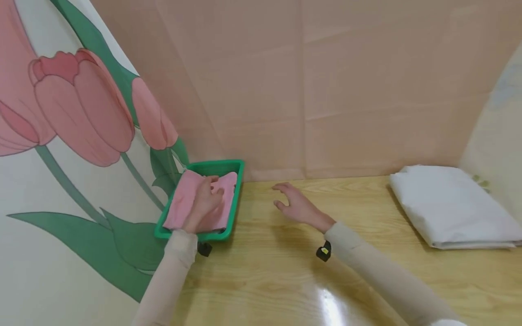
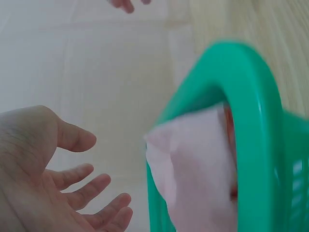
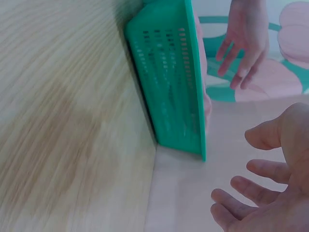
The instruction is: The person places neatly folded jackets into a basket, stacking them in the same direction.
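A green plastic basket with slotted sides stands on the wooden table at the left, against the wall. Folded pink cloth lies inside it, nearly up to the rim. Above the cloth hovers my left hand, fingers loosely bent and holding nothing; the left wrist view shows its fingers spread apart from the basket. My right hand is held over the table to the right of the basket, thumb and fingers apart, with nothing in it. In the right wrist view a gap separates it from the basket.
A folded white sheet lies on the right of the table. Behind the table hangs a creased pinkish-beige covering. The wall at the left carries painted tulips. A small black device is strapped at each wrist.
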Demonstrator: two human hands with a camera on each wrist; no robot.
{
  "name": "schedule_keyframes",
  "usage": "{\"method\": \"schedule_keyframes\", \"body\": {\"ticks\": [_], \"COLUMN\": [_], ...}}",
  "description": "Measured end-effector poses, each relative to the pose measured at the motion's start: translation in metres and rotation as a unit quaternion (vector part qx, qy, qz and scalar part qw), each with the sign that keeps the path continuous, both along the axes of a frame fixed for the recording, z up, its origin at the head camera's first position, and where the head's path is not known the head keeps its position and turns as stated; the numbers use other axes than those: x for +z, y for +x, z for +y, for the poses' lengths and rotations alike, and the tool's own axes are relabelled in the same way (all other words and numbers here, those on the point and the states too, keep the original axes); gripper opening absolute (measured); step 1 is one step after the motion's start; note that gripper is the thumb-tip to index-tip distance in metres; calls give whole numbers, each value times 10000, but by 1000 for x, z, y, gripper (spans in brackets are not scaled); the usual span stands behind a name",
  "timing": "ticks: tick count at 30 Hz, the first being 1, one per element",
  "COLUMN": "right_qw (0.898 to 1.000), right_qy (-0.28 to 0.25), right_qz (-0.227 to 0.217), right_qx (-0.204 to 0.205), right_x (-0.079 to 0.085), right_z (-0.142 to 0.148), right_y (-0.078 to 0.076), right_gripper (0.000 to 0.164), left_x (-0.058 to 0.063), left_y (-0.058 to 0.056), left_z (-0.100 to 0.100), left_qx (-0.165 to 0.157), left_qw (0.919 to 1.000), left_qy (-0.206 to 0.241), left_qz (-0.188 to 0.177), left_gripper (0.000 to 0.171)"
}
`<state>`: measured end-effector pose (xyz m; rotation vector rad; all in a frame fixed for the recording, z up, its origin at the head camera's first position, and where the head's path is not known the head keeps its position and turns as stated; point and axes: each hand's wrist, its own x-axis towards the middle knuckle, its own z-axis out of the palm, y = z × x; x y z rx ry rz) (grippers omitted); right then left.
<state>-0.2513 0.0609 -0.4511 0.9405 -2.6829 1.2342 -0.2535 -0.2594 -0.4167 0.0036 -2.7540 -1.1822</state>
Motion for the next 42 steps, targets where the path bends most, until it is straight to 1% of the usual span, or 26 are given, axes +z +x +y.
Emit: {"method": "schedule_keyframes", "body": {"ticks": [3,6,11,14,21,26,30,37,42], "right_qw": [9999,9997,9992,9987,9973,9963,9953,9935,9928], "right_qy": [-24,-27,-38,-39,-174,-154,-145,-227,-83], "right_qz": [-85,-144,-160,-132,-148,14,76,147,216], "right_qx": [-101,-192,-352,-483,-703,-846,-951,-1106,-1178], "right_x": [2,3,2,0,-8,-9,-3,13,18], "right_z": [12,25,49,66,105,128,148,181,198], "right_y": [-3,-6,-9,-10,-7,-7,-5,-3,-4], "right_gripper": [52,52,53,53,56,55,56,59,61], "left_x": [2,1,-4,-8,-19,-23,-22,-15,-13], "left_y": [2,3,3,2,4,3,4,4,1], "left_z": [10,20,36,48,79,98,113,137,151], "left_qx": [-49,-100,-292,-412,-547,-619,-717,-901,-997], "left_qw": [9999,9997,9984,9972,9971,9962,9954,9926,9901], "left_qy": [133,200,310,476,497,540,550,764,929], "left_qz": [41,130,364,409,197,275,315,270,332], "left_gripper": [53,53,51,51,49,49,47,47,45]}}
